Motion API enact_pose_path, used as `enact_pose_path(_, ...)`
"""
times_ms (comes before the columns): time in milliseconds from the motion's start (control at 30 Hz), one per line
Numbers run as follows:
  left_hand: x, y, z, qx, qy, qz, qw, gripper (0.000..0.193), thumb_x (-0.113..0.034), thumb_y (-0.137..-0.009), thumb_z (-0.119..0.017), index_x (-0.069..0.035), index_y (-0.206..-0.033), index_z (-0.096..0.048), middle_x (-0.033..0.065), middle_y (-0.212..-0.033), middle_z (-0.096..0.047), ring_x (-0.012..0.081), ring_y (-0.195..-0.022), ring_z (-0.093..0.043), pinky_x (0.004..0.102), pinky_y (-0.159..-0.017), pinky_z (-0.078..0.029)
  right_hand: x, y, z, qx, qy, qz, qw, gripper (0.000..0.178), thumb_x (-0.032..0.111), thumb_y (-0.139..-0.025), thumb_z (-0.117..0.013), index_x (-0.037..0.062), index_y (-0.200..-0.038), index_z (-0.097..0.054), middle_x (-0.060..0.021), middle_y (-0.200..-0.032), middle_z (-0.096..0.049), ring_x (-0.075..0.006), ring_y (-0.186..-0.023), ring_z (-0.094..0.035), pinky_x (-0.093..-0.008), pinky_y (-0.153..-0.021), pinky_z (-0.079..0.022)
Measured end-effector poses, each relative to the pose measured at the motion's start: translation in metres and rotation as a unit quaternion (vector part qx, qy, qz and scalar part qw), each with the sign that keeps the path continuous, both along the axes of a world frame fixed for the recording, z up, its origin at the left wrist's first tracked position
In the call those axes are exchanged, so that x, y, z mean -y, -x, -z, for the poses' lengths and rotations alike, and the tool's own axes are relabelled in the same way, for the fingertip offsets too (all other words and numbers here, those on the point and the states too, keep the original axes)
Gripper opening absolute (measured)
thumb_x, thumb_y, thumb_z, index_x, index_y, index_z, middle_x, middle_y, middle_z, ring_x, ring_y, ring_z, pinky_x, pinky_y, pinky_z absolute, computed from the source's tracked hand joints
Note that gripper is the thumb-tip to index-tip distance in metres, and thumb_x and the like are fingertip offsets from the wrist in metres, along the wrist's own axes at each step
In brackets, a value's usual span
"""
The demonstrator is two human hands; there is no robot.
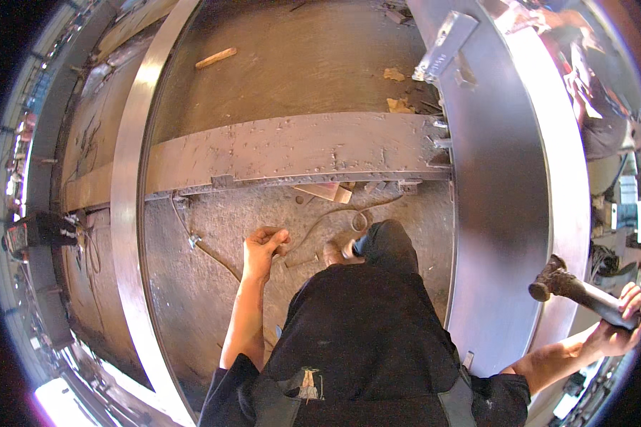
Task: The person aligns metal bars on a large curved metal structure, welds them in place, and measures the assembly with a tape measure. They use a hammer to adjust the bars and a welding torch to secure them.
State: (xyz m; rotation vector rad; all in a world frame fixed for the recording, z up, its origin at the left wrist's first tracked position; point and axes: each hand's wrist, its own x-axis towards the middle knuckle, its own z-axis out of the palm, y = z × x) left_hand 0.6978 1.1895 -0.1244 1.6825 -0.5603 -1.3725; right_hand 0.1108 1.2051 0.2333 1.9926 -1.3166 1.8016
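Observation:
I stand inside a big round steel shell and look down past my dark trousers and foot (335, 250). My left hand (262, 249) hangs free in front of me, fingers loosely curled, with nothing in it. Out at the far right, my right hand (623, 313) grips the handle of a dark, worn hammer (563, 283). The hammer's head sits close to the bright curved steel wall (502, 213) on the right. A thin cable (206, 249) trails over the floor below my left hand.
A flat steel crossbeam (285, 153) spans the shell ahead of me. A curved steel ring (124, 213) runs down the left side. A metal bracket (445, 43) sits at the top of the right wall. Wood scraps (217, 57) and debris lie on the floor beyond the beam.

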Motion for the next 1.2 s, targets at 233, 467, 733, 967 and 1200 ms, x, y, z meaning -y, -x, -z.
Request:
enact_pose_path(233,0.087,-0.030,0.014,0.007,0.025,-0.014,1.000,0.037,-0.038,-0.092,-0.072,-0.003,-0.081,-0.067,-0.0012,-0.057,-0.050,0.0078,-0.045,-0.042,0.0252,-0.044,-0.033,0.073,0.037,0.047,0.185,-0.110,-0.203,0.955,0.032,0.034,-0.095,-0.050,0.0023,-0.091,-0.054,-0.0058,-0.069,-0.039,-0.0213,-0.069,-0.039,-0.0417,-0.078,-0.032)
enact_pose_path(467,0.142,-0.099,0.147,0.371,-0.004,0.186,0.910,0.048,-0.032,-0.079,-0.079,0.000,-0.114,-0.071,0.0190,-0.103,-0.074,0.0301,-0.095,-0.072,0.0382,-0.084,-0.055,0.144,0.002,0.064,0.235,-0.027,-0.083,0.968,0.029,0.036,-0.095,-0.053,0.0069,-0.095,-0.055,-0.0040,-0.065,-0.043,-0.0197,-0.069,-0.042,-0.0413,-0.075,-0.033)
enact_pose_path(733,0.089,-0.177,0.203,0.140,-0.452,0.185,0.861,0.031,-0.033,-0.090,-0.068,-0.003,-0.083,-0.068,0.0137,-0.076,-0.070,0.0264,-0.054,-0.063,0.0404,-0.058,-0.053,0.209,-0.061,0.061,0.189,0.011,-0.054,0.981,0.036,0.034,-0.087,-0.075,0.0066,-0.091,-0.051,-0.0039,-0.053,-0.053,-0.0181,-0.048,-0.050,-0.0335,-0.054,-0.042)
enact_pose_path(967,0.335,-0.111,0.202,0.186,-0.243,0.303,0.902,0.027,-0.030,-0.091,-0.066,-0.003,-0.090,-0.067,0.0131,-0.077,-0.069,0.0252,-0.059,-0.064,0.0403,-0.058,-0.052,0.249,-0.091,0.088,0.280,-0.013,-0.084,0.956,0.043,0.039,-0.085,-0.078,0.0082,-0.084,-0.048,-0.0044,-0.053,-0.053,-0.0157,-0.043,-0.051,-0.0295,-0.048,-0.043)
enact_pose_path(1200,0.562,-0.075,0.240,0.166,-0.242,0.508,0.810,0.025,-0.027,-0.092,-0.064,-0.002,-0.097,-0.066,0.0125,-0.078,-0.069,0.0240,-0.064,-0.065,0.0401,-0.057,-0.051,0.360,-0.133,0.128,0.315,-0.066,-0.006,0.947,0.041,0.027,-0.074,-0.087,0.0017,-0.082,-0.056,-0.0065,-0.059,-0.057,-0.0182,-0.046,-0.055,-0.0303,-0.043,-0.044)
